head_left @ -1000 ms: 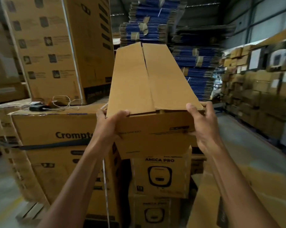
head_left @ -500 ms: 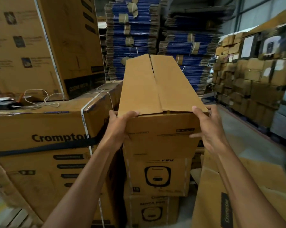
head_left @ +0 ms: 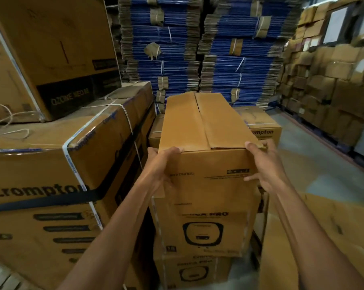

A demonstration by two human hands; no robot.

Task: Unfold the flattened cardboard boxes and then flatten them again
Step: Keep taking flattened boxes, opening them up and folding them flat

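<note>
A long brown cardboard box, unfolded into shape with its two top flaps folded shut, is held in front of me above a stack of printed cartons. My left hand grips its near left corner, thumb over the top edge. My right hand grips the near right corner, thumb on the top flap and fingers on the side. A flattened cardboard sheet lies low at the right.
Stacked printed cartons stand right under the box. Large strapped Crompton cartons rise at the left. Bundled blue flat cartons tower behind. More brown boxes line the right wall beside the grey floor.
The box has come down lower and closer to the stacked cartons while both hands keep their grip on its near corners. The view has tilted downward.
</note>
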